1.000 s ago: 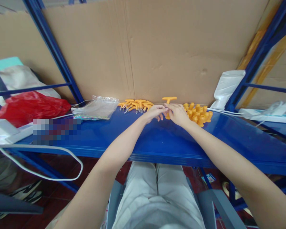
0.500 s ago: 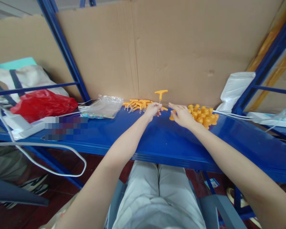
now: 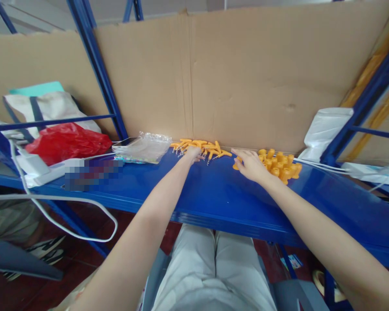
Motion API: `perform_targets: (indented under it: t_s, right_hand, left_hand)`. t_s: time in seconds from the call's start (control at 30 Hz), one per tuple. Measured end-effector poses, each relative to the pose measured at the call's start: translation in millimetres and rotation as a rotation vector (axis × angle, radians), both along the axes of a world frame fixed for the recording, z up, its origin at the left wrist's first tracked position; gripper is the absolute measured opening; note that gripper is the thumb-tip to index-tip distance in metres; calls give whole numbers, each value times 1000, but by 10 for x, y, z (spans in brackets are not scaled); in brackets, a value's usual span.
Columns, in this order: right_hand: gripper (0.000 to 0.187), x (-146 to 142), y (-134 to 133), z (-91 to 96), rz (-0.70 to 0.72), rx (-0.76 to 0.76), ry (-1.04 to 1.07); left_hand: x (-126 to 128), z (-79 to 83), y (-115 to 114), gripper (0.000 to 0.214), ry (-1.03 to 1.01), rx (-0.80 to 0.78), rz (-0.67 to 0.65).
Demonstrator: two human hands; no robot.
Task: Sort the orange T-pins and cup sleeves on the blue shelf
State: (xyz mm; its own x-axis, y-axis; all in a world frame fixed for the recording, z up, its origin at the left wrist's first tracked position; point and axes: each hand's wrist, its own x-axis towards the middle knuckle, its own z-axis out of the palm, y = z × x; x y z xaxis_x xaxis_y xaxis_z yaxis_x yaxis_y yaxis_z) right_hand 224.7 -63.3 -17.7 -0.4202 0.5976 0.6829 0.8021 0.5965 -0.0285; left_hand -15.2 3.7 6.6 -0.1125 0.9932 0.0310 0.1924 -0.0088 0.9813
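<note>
Orange T-handled corkscrews [image 3: 215, 149] with silvery spirals lie in a loose pile against the cardboard. My left hand [image 3: 192, 152] is down at the front of this pile, touching or just over it; its fingers are partly hidden and I cannot see a grip. My right hand [image 3: 251, 165] rests on the table with fingers stretched out and thumb apart. Beside its thumb stands a single orange piece [image 3: 237, 163], partly covered. To the right of that hand, several hollow orange sleeves [image 3: 280, 164] stand in a close group.
Clear plastic bags [image 3: 142, 149] lie left of the corkscrews on the blue table [image 3: 214, 194]. A red plastic bag [image 3: 69, 142], a white power strip [image 3: 56, 172] and a cable are further left. Cardboard [image 3: 246, 77] walls the back; a white packet [image 3: 327, 129] leans at right.
My left hand has moved left to the corkscrew pile. The corkscrew that stood upright above it is no longer raised. My right hand has kept its place and the view has tilted up slightly.
</note>
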Motion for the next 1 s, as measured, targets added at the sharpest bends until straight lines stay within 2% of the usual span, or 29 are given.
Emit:
perform_targets:
  t_s: [0.03, 0.07, 0.13, 0.17, 0.23, 0.33, 0.43, 0.6, 0.73, 0.8, 0.87, 0.93, 1.0]
  right_hand:
    - [46, 4, 1, 3, -1, 2, -1]
    - [46, 8, 2, 7, -4, 4, -2]
    - [44, 12, 1, 15, -19, 3, -7]
    - [44, 14, 0, 20, -30, 1, -9]
    - [43, 17, -1, 27, -47, -5, -11]
    - [44, 25, 8, 26, -40, -10, -5]
    - [44, 42, 28, 14, -32, -12, 6]
    - [44, 67, 33, 19, -50, -9, 10]
    - [46, 79, 1, 65, -127, -44, 12]
    - [47, 100, -7, 91, -160, -39, 42]
    - [46, 140, -4, 119, -186, -13, 91]
    - [44, 202, 11, 152, -212, 19, 144]
    - [44, 287, 32, 191, -246, 40, 194]
  left_hand:
    - [-112, 40, -20, 24, 182, 32, 166]
    - [-249, 79, -57, 36, 370, 108, 279]
    - [-576, 146, -180, 56, 710, 235, 452]
    - [-753, 169, -261, 63, 803, 241, 532]
    - [-1093, 188, -440, 70, 881, 164, 639]
    - [-1477, 160, -673, 76, 873, 6, 743]
    - [-1668, 116, -788, 80, 837, -95, 733]
    - [-1750, 100, -797, 80, 764, -109, 676]
    - [-1750, 103, -725, 76, 767, -84, 744]
    - [-1710, 98, -641, 73, 820, -3, 757]
    - [-1619, 93, -524, 69, 908, 135, 706]
    - [-1464, 88, -395, 66, 1004, 304, 571]
    - [-1240, 78, -280, 62, 1108, 476, 375]
